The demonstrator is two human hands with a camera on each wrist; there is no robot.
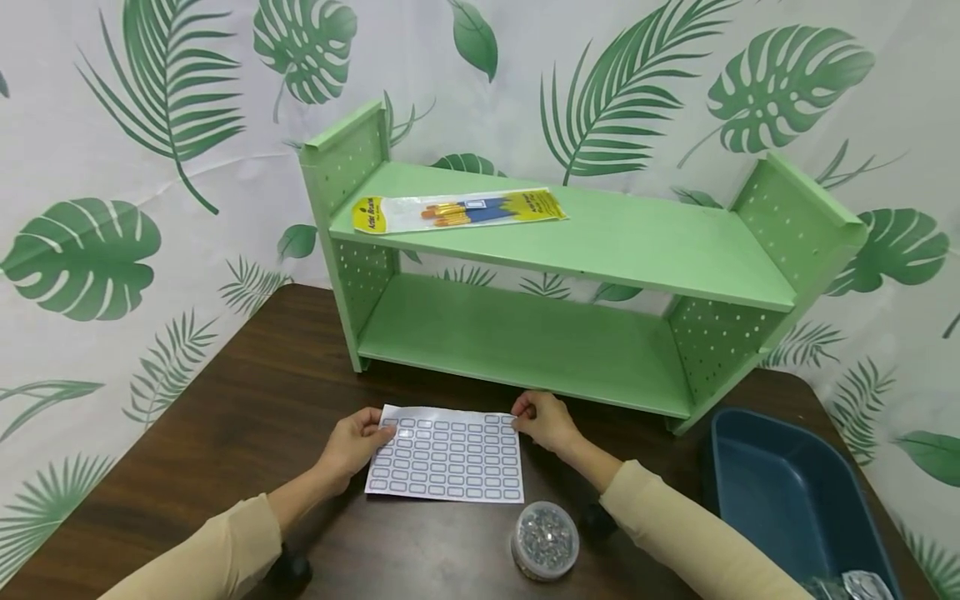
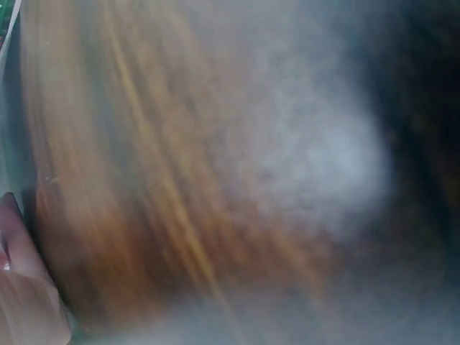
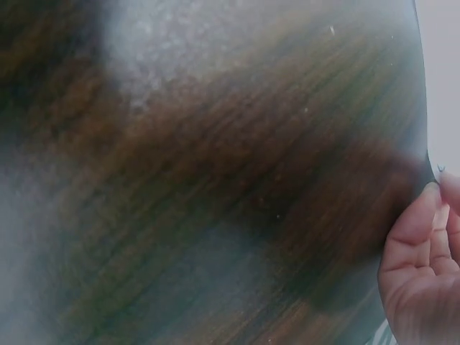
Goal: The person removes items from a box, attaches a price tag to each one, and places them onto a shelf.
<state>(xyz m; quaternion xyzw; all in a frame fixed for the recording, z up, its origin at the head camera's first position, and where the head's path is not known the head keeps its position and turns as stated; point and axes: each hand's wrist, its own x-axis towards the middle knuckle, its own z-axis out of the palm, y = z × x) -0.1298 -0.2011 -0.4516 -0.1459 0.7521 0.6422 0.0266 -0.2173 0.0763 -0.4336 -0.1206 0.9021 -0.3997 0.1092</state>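
Observation:
A white sheet of blue-bordered label stickers (image 1: 446,458) is held up between both hands, above the dark wooden table. My left hand (image 1: 352,446) pinches its left edge near the top corner, thumb over the printed face. At the upper right corner, my right hand (image 1: 546,421) grips the sheet between thumb and fingers. In the right wrist view, the right hand (image 3: 420,266) pinches the sheet's edge (image 3: 440,86). Only part of the left hand (image 2: 25,287) shows at the border of the left wrist view, which is mostly blurred tabletop.
A round clear tub of small silvery pieces (image 1: 545,540) stands in front of the right forearm. Behind the hands is a green two-tier shelf (image 1: 525,329) with a pack of paintbrushes (image 1: 461,210) on top. A dark blue bin (image 1: 780,492) sits at the right.

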